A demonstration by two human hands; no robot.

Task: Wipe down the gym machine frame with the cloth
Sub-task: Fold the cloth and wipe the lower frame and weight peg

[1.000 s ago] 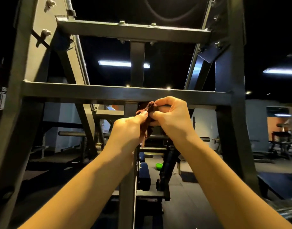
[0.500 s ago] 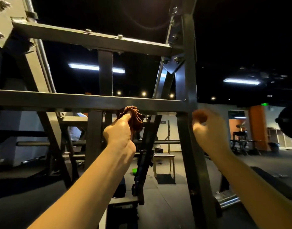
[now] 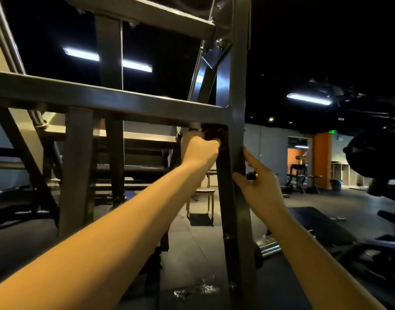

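A: We're at the end of the run now. The cloth (image 3: 215, 132) has gone all the way along the underside of the crossbar (image 3: 116, 100) and sits jammed into the corner where that bar meets the upright (image 3: 238, 90).

B: And we're down to one hand on it. A second ago both hands were bunching it mid-bar. Now the left hand (image 3: 200, 149) alone has its fingers curled round the dark red wad, pressing it up and into the joint.

A: What about the right hand (image 3: 259, 184)? Half a second back it hung free in the air, loosely curled.

B: It has landed on the upright, below the cloth. The fingers (image 3: 248, 156) lie fairly straight along the post's outer edge and the thumb is on the front face. We read that as a brace and not a real grip, and it holds nothing.

A: So what does this mean for the job?

B: We judge the underside of this crossbar covered from the middle to the right end. The corner is a likely dirt trap, so it makes sense that the cloth is worked in there.

A: And after that?

B: The upright looks like the likely next stretch, with the cloth already touching its inner face. We can't tell how clean any of this metal is in the dim light.
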